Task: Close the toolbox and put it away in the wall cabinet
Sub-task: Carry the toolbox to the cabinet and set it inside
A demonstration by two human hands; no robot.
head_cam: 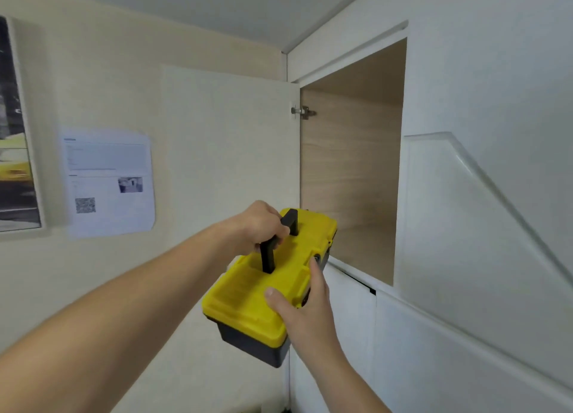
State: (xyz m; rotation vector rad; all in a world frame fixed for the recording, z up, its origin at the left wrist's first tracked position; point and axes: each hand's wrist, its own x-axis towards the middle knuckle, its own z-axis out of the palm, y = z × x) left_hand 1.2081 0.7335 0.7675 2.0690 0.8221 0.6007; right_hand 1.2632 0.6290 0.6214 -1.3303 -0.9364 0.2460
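From the head view I see my left hand [263, 223] wrapped around the black handle [280, 239] of the closed yellow toolbox [263, 288], my right hand [305, 307] flat against its side, fingers extended. It hangs at the open wall cabinet [353, 171] lower edge; door [229, 152] swung left.
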